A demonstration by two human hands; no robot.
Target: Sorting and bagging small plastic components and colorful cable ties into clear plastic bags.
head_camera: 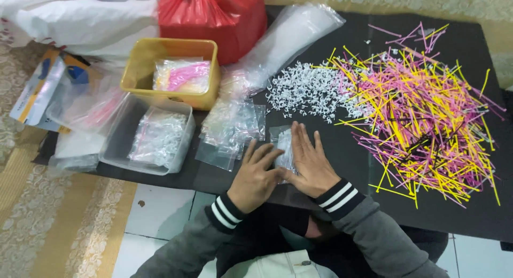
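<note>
Black mat (342,160) over tiled floor, cluttered. L hand (255,177) + R hand (310,163) both flat, fingers spread, pressing small clear bag (283,144) down on mat; bag pinned between palms, no clench. Just beyond fingertips: pile of white clips (307,91). Off to R of hands: pink/yellow sticks (422,112). L of hands: stack of empty bags (230,128), clear tub (147,136), yellow tub (171,69).

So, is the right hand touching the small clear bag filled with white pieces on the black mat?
Touching. The head view shows the right hand lying flat on the small clear bag, its fingers covering the bag's right side.
</note>
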